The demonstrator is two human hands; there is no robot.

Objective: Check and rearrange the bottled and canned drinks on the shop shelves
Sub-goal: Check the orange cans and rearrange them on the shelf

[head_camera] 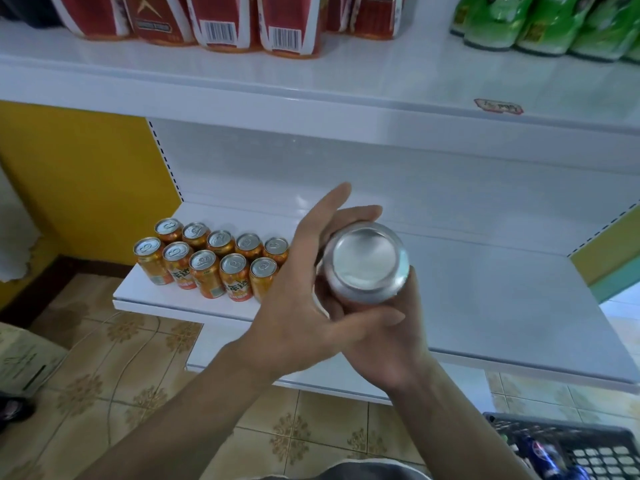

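Silver can [365, 263] clamped between both hands, concave base facing camera, long axis toward viewer. Left hand [294, 292] wraps far side; right hand [391, 348] grips underside. Orange cans [207, 271] upright on shelf [485, 292].

Retail shop, drinks section. White metal shelving [485, 306] stands behind the fingers [334, 202], which grip a can [365, 261]. Left of the fingers, orange drink cans [207, 265] stand in two rows. Above the fingers, the upper shelf [381, 74] carries red-labelled bottles [221, 26] showing barcodes, green bottles [540, 26], and a sticker [498, 106] on its front edge. Below right of the fingers is a black plastic basket [588, 452] over a tiled floor [104, 375].
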